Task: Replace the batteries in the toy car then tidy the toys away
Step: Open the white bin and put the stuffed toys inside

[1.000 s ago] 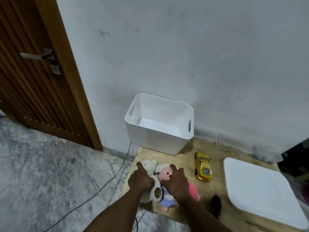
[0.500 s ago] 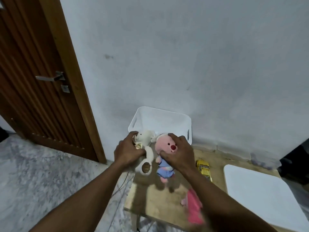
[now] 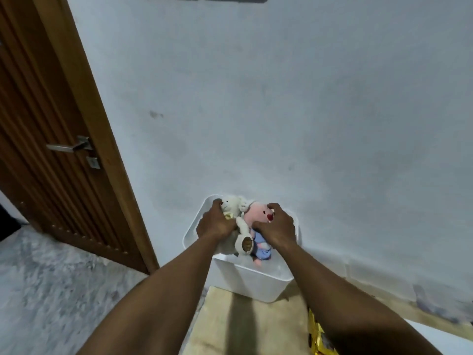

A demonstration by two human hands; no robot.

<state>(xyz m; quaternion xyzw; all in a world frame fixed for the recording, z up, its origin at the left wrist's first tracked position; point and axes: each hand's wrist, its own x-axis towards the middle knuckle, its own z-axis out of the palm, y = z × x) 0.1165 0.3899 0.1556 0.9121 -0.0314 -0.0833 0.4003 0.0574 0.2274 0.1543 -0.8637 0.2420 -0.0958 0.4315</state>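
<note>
**Two plush toys over the bin.** A white bear (image 3: 231,202) and a pink toy (image 3: 258,216) are held side by side above the open bin (image 3: 256,283), with their legs hanging over its near rim. A toy may be dropped outside the bin if the grips are released unevenly, since the bear lies close to the left rim. The bear is gripped by the left hand (image 3: 215,225), the fingers curled round its neck and body. The pink toy's head is pinched by the right hand (image 3: 277,229), fingers over the top and thumb in front. The bin is set at the far end of the table (image 3: 230,324), against the wall. What seems to be the yellow car (image 3: 316,342) lies blurred beside the right forearm.
</note>
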